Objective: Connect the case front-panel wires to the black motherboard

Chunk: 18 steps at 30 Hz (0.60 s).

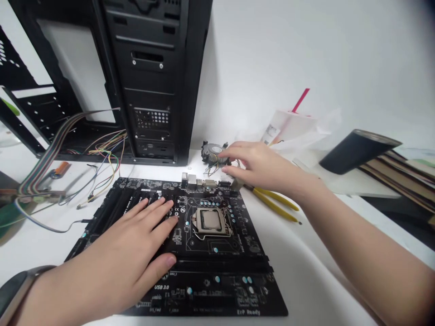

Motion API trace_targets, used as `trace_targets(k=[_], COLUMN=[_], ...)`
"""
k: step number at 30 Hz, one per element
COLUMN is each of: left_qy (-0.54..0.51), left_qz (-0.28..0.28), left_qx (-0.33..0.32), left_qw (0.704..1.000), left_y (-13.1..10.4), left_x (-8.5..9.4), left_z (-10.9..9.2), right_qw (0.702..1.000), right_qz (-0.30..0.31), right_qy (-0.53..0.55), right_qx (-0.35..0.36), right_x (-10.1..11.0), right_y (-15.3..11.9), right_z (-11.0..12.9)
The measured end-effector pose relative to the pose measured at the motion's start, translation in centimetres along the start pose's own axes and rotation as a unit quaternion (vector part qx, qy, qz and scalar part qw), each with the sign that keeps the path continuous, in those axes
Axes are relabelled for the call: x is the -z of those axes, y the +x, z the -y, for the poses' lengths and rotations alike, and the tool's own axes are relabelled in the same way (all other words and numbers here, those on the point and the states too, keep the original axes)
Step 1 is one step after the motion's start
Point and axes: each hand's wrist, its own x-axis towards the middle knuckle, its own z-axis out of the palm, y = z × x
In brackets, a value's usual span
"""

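Observation:
A black motherboard (220,267) lies flat on the white table in front of me. A processor (211,219) sits in its metal-framed socket. My left hand (136,240) rests on the board left of the socket, fingers spread. Behind the board, near the wall, is a round CPU cooler (215,153) with a fan and thin wires. My right hand (249,163) is at the cooler's right side, its thumb and fingers apart, fingertips overlapping the edge. Whether they touch it I cannot tell.
A black computer case (152,90) stands at the back left, with ribbon cables (57,145) and loose wires. Yellow-handled pliers (277,203) lie right of the board. Farther right are a white cup (288,124) with a straw, a dark cylinder (358,151) and stacked books (390,181).

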Motion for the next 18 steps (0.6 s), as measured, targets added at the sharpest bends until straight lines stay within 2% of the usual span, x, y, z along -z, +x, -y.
trace_targets(k=[6,12,18], left_qy=[0.003,0.004,-0.010], left_qz=[-0.003,-0.005,-0.029], left_qx=[-0.013,0.018,0.022], left_qw=[1.000,1.000,0.999], left_y=[0.1,0.1,-0.2], left_x=[0.2,0.4,-0.2], left_z=[0.0,-0.3,0.0], right_qw=[1.000,0.998,0.984], right_qz=[-0.020,-0.065,-0.171], right_qy=[0.007,0.006,-0.055], right_qx=[0.002,0.015,0.008], right_x=[0.5,0.5,-0.3], right_y=[-0.4,-1.1,-5.1], right_z=[0.2,0.5,0.4])
